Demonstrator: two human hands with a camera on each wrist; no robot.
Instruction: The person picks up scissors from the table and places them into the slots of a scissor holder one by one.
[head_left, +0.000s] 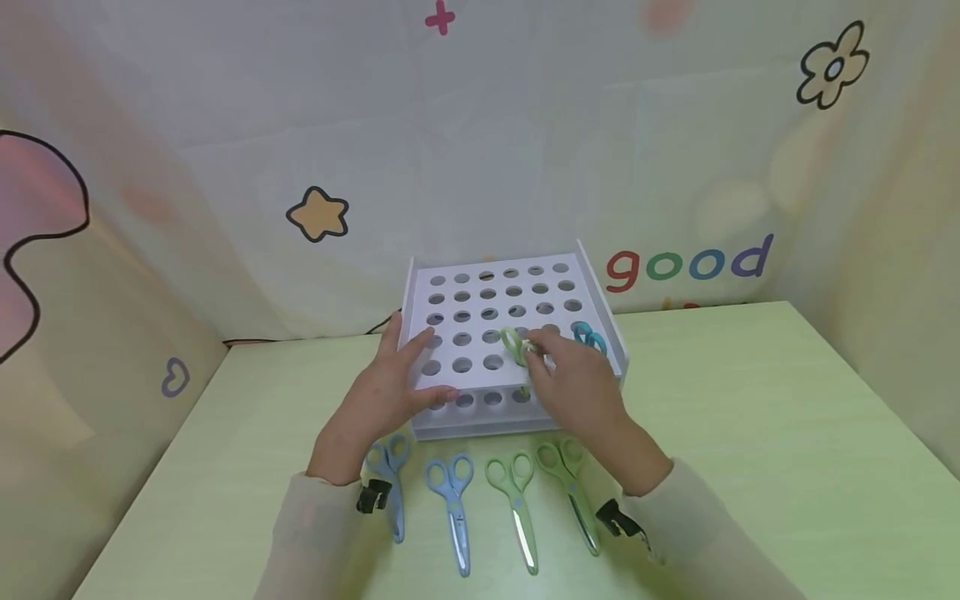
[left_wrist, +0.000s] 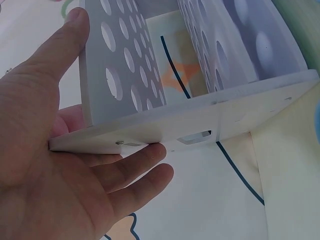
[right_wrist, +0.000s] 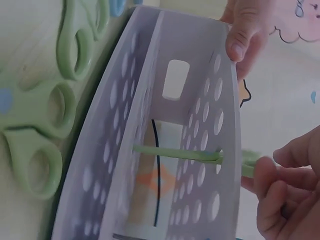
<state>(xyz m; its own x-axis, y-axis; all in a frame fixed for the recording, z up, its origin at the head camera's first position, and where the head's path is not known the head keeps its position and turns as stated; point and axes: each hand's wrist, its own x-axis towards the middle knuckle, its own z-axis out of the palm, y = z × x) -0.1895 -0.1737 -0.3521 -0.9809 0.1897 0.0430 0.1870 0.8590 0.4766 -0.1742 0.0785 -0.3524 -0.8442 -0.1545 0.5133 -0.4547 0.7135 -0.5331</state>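
A white rack with rows of round holes in tiered plates stands in the middle of the table. My left hand holds its front left corner, thumb at the top plate's front edge and some fingers outside the side panel. My right hand pinches green scissors by the handle. In the right wrist view their green blade runs through a hole in the top plate and reaches the plate beneath. Blue scissors stand in the rack beside the right hand, blades hidden.
In front of the rack lie two blue scissors and two green scissors, handles toward it. One blue pair is partly behind the left wrist. A printed cloth hangs behind the table.
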